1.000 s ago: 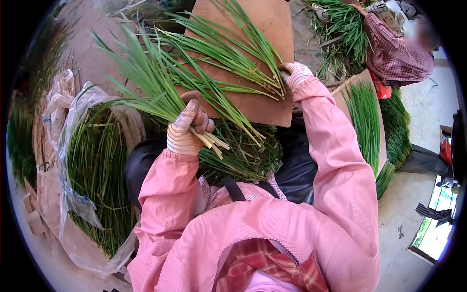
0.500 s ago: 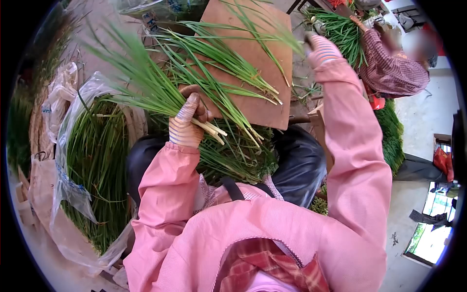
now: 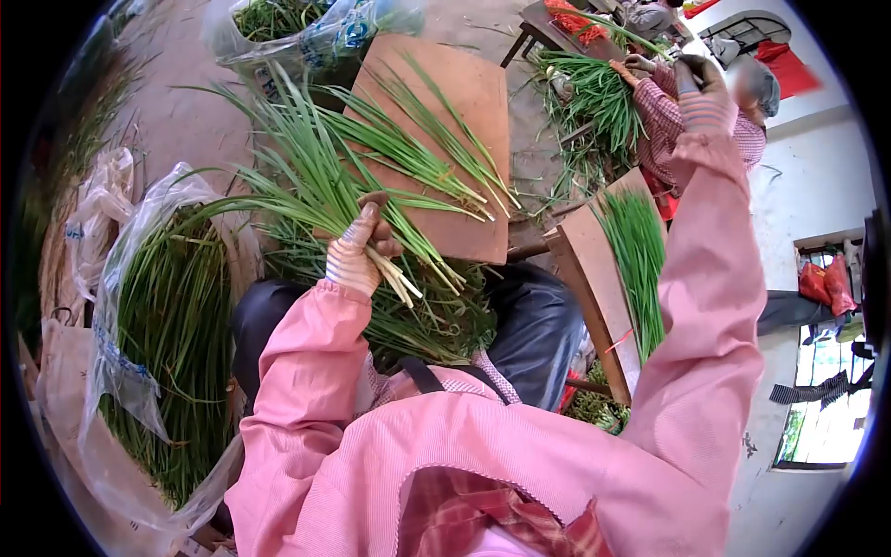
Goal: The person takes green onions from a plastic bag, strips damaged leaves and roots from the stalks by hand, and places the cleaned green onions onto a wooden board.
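Observation:
My left hand [image 3: 357,255], in a striped glove with dark worn fingertips, is closed around a bunch of garlic chives [image 3: 302,153]. Their pale stem ends point down toward my lap, and the leaves fan out up and left. My right hand [image 3: 705,97] is raised at the upper right, fingers pinched at the end of a few thin green chive stalks [image 3: 640,39]. Loose chives [image 3: 399,153] lie in small groups on a brown board [image 3: 478,97] before me. More chives [image 3: 427,320] are heaped over my lap.
An open clear plastic bag [image 3: 97,371] packed with chives stands at my left. Another plastic bag [image 3: 325,46] of greens is beyond the board. To my right, chives [image 3: 631,260] lie on a wooden bench [image 3: 587,251]. A person in a checked sleeve [image 3: 661,116] handles greens nearby.
My right hand has moved up and right, away from the board, with the chive stalks. My left hand keeps its bunch. The view has shifted right, showing the bench.

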A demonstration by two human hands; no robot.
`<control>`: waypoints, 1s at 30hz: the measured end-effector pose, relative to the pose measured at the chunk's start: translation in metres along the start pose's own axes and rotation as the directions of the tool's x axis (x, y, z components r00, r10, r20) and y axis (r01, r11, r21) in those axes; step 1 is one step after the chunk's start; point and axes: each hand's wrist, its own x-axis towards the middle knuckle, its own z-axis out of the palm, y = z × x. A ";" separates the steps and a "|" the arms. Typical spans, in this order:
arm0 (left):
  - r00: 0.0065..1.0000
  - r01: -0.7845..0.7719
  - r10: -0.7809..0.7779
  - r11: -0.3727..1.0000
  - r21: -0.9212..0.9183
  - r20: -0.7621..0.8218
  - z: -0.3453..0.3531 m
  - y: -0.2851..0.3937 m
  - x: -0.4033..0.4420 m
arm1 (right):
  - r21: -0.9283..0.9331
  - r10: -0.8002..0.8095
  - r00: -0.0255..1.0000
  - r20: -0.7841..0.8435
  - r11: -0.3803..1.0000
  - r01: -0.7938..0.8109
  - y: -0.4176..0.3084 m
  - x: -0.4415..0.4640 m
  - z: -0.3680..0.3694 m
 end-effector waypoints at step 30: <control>0.991 -0.120 0.123 0.991 0.055 -0.043 -0.024 -0.005 -0.068 | 0.521 0.496 0.384 0.779 -0.172 -0.836 -0.097 -0.303 0.164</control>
